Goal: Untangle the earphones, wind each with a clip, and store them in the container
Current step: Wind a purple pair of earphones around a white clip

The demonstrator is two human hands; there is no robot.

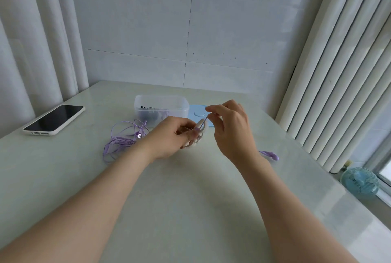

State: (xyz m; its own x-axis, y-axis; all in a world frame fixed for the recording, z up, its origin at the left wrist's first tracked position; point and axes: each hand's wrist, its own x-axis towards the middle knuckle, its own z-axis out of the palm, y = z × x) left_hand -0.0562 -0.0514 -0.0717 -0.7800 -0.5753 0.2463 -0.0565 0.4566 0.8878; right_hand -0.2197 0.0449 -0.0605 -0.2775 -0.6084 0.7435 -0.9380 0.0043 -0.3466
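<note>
Purple cord [198,134] wraps the white clip [202,125] clamped in left grip [173,135]; right grip [230,129] pinches the cord

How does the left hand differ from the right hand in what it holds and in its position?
The left hand grips the white clip, with purple cable wrapped round it; the right hand pinches only a strand of that cable. The left hand is lower, beside the loose cable heap; the right hand is higher, in front of the blue lid. Both have curled fingers and are over the table.
</note>
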